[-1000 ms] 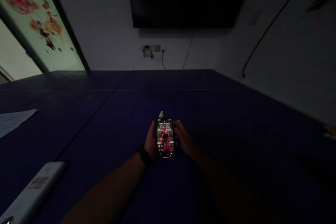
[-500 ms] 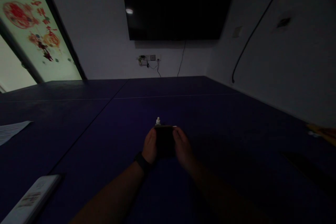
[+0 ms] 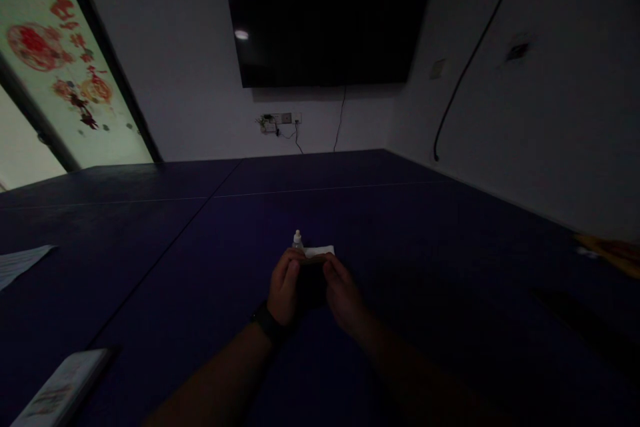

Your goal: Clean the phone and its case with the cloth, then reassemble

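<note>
Between both hands is a dark, flat, thin item (image 3: 313,259), held by its two ends. Its near edge or face is turned so that only a narrow brownish strip shows; its kind is too dark to make out. My left hand (image 3: 285,288), with a black band at the wrist, pinches the left end. The right end is gripped by my right hand (image 3: 345,293), thumb on top. Just behind the left fingertips stands a small clear bottle (image 3: 297,240) with a white nozzle cap. A white sheet or cloth (image 3: 320,251) lies right behind the held item, partly hidden.
The dark blue table (image 3: 240,233) has a seam running across it. A white box (image 3: 63,387) lies at the near left, with a printed paper (image 3: 23,263) beyond. At the right edge lies something yellow (image 3: 613,255). A large screen (image 3: 325,13) hangs on the wall.
The dark item was standing up as a rectangle facing me; now it is tilted to a thin strip. The white sheet and more of the bottle show behind it. The camera view shifted slightly.
</note>
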Motion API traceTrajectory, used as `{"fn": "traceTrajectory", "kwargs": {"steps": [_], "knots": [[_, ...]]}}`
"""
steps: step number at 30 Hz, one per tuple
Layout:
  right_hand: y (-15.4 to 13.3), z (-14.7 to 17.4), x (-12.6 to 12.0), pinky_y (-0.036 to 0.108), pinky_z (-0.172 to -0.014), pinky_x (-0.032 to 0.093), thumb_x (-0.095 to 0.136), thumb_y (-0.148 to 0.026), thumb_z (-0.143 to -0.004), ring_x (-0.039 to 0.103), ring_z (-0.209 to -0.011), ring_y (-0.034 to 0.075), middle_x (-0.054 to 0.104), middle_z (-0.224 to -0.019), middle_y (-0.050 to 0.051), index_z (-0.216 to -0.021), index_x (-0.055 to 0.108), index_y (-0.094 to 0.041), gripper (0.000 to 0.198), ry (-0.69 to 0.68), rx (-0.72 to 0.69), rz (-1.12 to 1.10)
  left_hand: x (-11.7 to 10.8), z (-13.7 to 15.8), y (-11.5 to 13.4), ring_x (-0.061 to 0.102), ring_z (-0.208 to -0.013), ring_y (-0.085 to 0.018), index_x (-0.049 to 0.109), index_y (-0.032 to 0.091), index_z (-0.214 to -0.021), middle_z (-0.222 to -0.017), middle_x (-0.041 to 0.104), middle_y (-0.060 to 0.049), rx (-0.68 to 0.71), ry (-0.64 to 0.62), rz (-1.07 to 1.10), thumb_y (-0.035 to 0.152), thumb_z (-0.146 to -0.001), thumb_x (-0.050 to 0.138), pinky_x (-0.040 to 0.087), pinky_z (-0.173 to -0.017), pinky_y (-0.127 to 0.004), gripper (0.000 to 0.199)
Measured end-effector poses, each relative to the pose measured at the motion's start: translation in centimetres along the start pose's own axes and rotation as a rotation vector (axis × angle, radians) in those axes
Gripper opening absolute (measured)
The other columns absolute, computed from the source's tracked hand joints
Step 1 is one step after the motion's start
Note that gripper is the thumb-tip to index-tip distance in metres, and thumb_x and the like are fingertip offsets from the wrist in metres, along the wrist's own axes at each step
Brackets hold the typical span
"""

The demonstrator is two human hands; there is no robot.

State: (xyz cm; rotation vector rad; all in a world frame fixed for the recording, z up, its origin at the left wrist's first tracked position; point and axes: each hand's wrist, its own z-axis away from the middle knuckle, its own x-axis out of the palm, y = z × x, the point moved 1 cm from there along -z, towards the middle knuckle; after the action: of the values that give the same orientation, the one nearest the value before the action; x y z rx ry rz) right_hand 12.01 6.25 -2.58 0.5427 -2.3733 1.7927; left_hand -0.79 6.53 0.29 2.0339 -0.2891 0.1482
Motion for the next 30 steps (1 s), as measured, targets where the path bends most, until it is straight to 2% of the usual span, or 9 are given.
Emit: {"fn": "traceTrajectory", "kwargs": {"steps": [4,12,17,30], "knots": [[-0.5,0.0,0.3,0.034,-0.075,0.047,0.062,-0.071,-0.086,0.060,-0.085,0.023,0.063,-0.082,0.003,-0.092,0.062,-0.024,0.047,0.032,0.010,-0.101,0.3,0.7,-0.1,0.053,-0.085,-0.021,0.064,0.019,-0.081,-0.088,0.057,-0.004,0.009,0.006,-0.002,0.064,-0.091,0.056,0.043,-0.083,-0.033,0.047],[-1.4,-0.2,0.4,0.031,-0.070,0.042,0.068,-0.071,-0.081,0.052,-0.076,0.021,0.054,-0.073,0.001,-0.081,0.059,-0.023,0.049,-0.004,0.059,-0.165,0.3,1.2,-0.5,0.053,-0.088,-0.024,0.065,0.019,-0.081,-0.090,0.057,-0.007,0.050,-0.005,-0.020,0.068,-0.090,0.055,0.044,-0.083,-0.035,0.051],[-2.0,-0.2,0.6,0.029,-0.067,0.040,0.072,-0.072,-0.077,0.046,-0.073,0.018,0.050,-0.073,0.000,-0.079,0.060,-0.023,0.051,-0.034,0.071,-0.174,0.3,1.5,-0.7,0.053,-0.086,-0.023,0.065,0.019,-0.080,-0.091,0.057,-0.006,0.081,-0.005,-0.025,0.068,-0.090,0.054,0.043,-0.082,-0.035,0.050],[-2.5,-0.2,0.1,0.028,-0.061,0.035,0.068,-0.078,-0.077,0.036,-0.066,0.016,0.040,-0.071,-0.002,-0.073,0.054,-0.023,0.057,-0.122,0.083,-0.132,0.1,2.0,-0.8,0.054,-0.082,-0.022,0.065,0.019,-0.076,-0.089,0.058,-0.007,0.143,-0.022,-0.046,0.071,-0.090,0.052,0.044,-0.082,-0.036,0.055]]}}
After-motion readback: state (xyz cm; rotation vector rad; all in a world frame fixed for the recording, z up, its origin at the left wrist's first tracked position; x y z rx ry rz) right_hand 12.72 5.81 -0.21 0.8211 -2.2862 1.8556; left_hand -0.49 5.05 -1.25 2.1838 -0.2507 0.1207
